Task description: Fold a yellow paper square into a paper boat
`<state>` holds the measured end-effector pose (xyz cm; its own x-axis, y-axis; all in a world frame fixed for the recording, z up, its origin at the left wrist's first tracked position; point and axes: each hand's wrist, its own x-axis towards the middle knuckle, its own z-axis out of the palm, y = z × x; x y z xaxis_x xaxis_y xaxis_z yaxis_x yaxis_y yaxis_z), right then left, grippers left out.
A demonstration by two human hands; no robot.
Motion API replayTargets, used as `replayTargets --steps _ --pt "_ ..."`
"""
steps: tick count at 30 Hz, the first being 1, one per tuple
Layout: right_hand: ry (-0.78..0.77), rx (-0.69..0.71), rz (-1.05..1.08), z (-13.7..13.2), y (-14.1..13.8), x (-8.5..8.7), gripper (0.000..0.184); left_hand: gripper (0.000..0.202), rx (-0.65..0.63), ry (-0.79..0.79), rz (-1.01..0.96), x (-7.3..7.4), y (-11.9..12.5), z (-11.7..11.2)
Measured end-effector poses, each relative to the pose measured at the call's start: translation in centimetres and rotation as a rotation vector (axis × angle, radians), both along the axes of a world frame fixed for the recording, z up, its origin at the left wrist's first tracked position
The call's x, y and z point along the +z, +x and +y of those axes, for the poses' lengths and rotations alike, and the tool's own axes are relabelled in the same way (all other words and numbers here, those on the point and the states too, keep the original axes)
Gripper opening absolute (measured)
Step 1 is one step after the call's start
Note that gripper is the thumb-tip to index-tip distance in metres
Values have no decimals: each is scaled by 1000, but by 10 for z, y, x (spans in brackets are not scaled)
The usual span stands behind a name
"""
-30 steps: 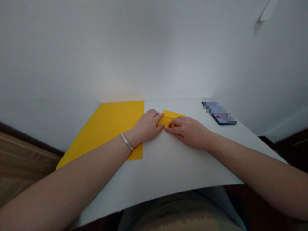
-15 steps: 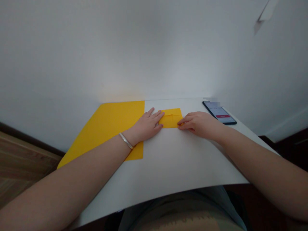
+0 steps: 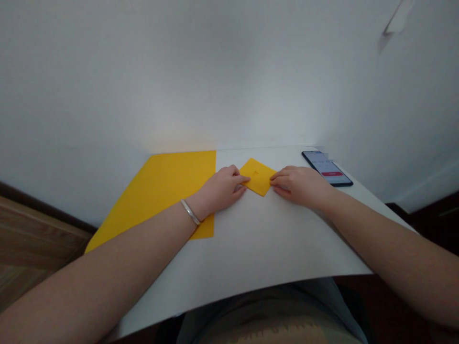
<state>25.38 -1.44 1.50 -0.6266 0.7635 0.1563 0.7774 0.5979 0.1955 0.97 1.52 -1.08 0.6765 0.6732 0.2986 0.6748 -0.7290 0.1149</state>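
A small folded yellow paper [image 3: 257, 176] lies on the white table [image 3: 251, 243], turned like a diamond. My left hand [image 3: 219, 189], with a silver bracelet on its wrist, pinches the paper's left corner with curled fingers. My right hand [image 3: 301, 185] holds the paper's right corner, fingers curled too. Both hands rest on the table on either side of the paper.
A large yellow sheet [image 3: 165, 191] lies flat on the table's left part, under my left forearm. A phone [image 3: 327, 167] with a lit screen lies at the far right by the white wall. The table's near edge runs across my lap.
The folded paper has been turned from lying square to a diamond position. Both hands went from flat pressing to gripping its side corners.
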Motion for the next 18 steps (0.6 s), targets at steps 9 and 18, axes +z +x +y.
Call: replayTargets --steps 9,18 --pt "-100 196 129 -12 -10 -1 26 30 18 20 42 6 5 1" --pt "-109 188 152 -17 -16 -1 29 29 9 45 60 8 6 0"
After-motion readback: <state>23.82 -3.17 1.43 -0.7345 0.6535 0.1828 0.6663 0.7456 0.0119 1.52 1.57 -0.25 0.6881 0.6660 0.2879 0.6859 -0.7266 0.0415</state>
